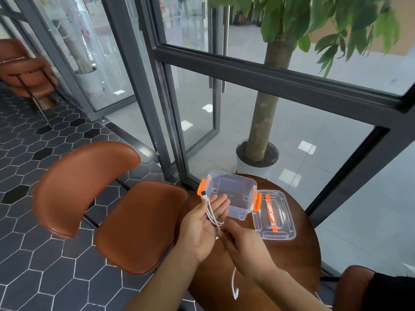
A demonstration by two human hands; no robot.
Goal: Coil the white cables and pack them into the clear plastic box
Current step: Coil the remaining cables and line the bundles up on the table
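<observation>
While the coil is half made: the white cable (211, 214) lies in several strands along the upturned left hand (202, 230), above the near edge of the table (292, 265).
Left hand: palm up, fingers straight and apart, carrying the strands; whether the thumb pins them I cannot tell.
Plug (203, 194): sticks out past the fingertips, just beside the box's orange clip.
Right hand (244, 243): fingers curled onto the cable at the heel of the left palm, apparently pinching it; motion blur hides the exact hold.
Loose end (235, 292): hangs in a curve below the right wrist, not yet wound.
Box (233, 182): open on the table, nothing visible in it, touching the left fingertips' far side.
Lid (280, 230): off, lying just beside the box on the right.
Doing it well: lay each turn beside the last at even length, keep light tension with the right hand, and hold the plug end still so the loops do not spring open.
Fit: loops look short enough for the box.
</observation>
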